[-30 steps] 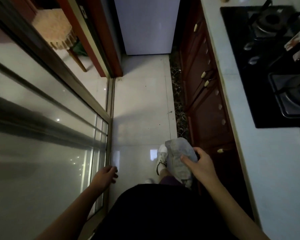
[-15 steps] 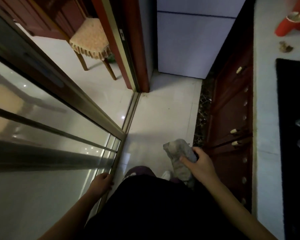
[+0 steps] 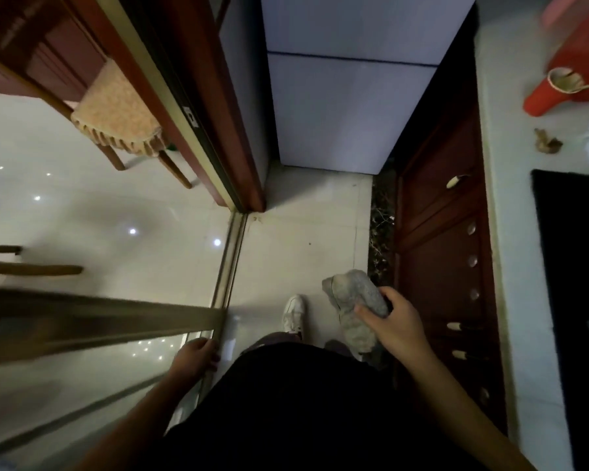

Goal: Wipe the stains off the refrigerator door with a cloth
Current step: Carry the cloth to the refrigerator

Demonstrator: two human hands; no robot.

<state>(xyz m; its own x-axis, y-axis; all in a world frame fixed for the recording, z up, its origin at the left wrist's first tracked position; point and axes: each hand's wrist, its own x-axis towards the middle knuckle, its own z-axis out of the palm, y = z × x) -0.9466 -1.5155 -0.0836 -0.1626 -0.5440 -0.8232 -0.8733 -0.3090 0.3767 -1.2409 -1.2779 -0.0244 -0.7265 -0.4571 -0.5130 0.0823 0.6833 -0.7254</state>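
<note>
Pale floor tiles (image 3: 303,239) run down a narrow kitchen aisle to the fridge (image 3: 347,107), which stands at the far end. Its white front is split by a dark seam between an upper and a lower door. Dark red cabinets (image 3: 439,232) line the right side under a pale counter (image 3: 500,215). On the counter lie a red vessel (image 3: 558,86) and a small brown scrap (image 3: 546,142), and a black hob (image 3: 572,283) sits nearer the camera. On the left is a glass sliding door (image 3: 99,317) with a metal frame. Beyond it stands a chair (image 3: 116,110) with a fringed seat cover.

The person stands in the aisle, well short of the fridge, with one white shoe (image 3: 295,312) showing ahead of dark clothing. The right hand (image 3: 393,321) grips a bunched grey cloth (image 3: 351,300), thumb on one side and fingers wrapped over the other. The cloth is held low beside the cabinets and hangs below the palm, well apart from the fridge door. The left hand (image 3: 193,356) is at the sliding door's near edge, its fingers curled round the metal frame.
</note>
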